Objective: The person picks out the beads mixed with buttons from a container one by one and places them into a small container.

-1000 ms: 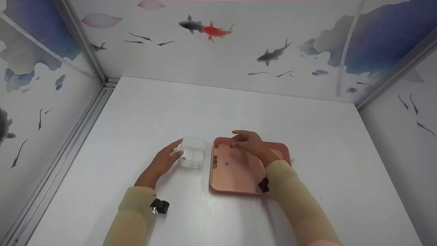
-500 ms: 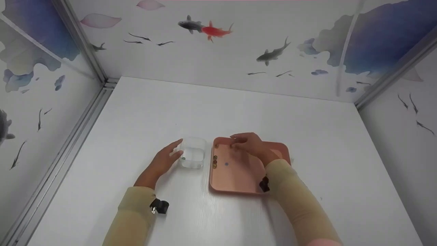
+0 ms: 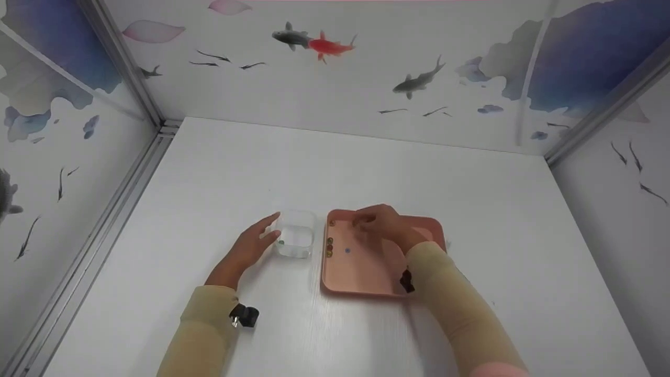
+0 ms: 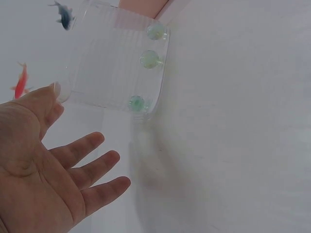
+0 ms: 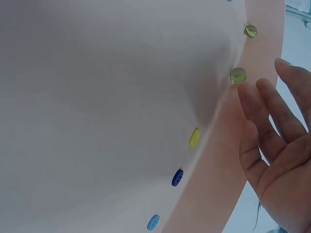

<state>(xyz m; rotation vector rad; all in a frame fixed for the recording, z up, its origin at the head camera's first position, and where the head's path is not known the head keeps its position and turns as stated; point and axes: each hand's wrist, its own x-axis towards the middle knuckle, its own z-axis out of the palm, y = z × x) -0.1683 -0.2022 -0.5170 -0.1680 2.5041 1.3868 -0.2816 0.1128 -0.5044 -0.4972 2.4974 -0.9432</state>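
Well — right hand [image 3: 383, 221] hovers beside a marble [image 5: 238, 75].

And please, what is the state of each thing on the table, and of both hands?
Box: upright, three marbles showing inside.
Tray: flat, with loose pieces in it.
Tray marbles: loose, near the tray's edge.
Dark blue button: loose in the tray, unheld.
Light blue button: same.
Yellow piece: same.
Left hand: fingers extended at the box's side.
Right hand: fingers loosely bent beside a marble; contact unclear.
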